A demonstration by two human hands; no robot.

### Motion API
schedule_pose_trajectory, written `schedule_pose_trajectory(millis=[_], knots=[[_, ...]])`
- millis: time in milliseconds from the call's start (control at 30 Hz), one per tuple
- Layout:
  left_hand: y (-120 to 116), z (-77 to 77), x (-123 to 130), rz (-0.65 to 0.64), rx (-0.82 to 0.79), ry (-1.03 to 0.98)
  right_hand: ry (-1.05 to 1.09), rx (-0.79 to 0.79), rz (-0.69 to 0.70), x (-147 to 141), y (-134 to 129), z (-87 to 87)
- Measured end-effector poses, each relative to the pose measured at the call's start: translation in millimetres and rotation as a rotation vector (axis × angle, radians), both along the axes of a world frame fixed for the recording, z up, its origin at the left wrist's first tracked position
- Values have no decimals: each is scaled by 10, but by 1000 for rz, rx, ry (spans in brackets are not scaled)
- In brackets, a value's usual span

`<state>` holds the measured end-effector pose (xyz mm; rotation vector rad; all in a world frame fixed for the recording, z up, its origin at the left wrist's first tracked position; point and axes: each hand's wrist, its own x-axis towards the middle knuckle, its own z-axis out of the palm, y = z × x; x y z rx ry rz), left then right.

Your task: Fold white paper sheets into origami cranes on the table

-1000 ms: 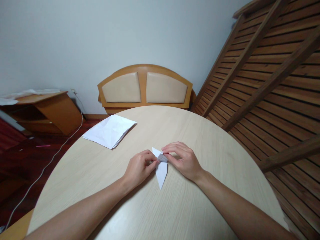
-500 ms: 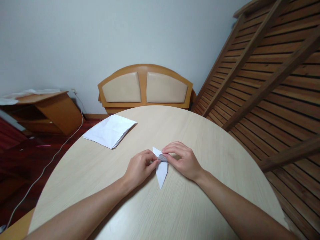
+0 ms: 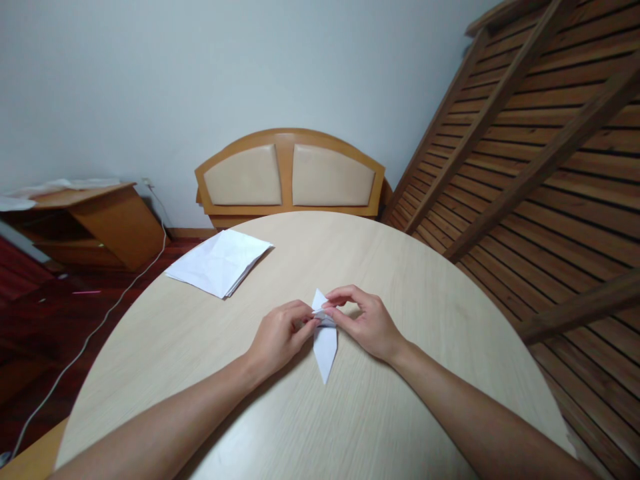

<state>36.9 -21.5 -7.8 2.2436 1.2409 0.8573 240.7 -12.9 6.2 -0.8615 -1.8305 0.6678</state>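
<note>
A small piece of folded white paper is between my two hands, over the middle of the round table. One long pointed end aims toward me and a shorter point sticks up on the far side. My left hand pinches the paper's left edge near its middle, fingers closed. From the right, my right hand grips the middle fold between thumb and fingers. The fingertips partly hide the creased centre, where a small flap stands up.
A stack of white paper sheets lies at the table's far left. Behind the table stands a headboard with beige panels. Wooden slats lean on the right. A wooden desk and a white cable are at left.
The folded paper has turned slightly, its far tip shifting right and its near tip moving a little toward me. The middle flap now stands more upright. Both hands keep their hold.
</note>
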Motion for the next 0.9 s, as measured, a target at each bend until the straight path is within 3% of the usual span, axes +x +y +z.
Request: schedule_pose_trajectory(millis=[267,533,667,900], knots=[[23,-17,-15,20,11,-10,14,-59,58,13,19,22],[82,-39,-42,87,52,-28,-28,-35,-128,66,97,73],[145,-82,-109,129,112,42,32,-22,-293,221,352,79],[171,-123,-140,132,108,143,-41,13,-642,757,1065,106]])
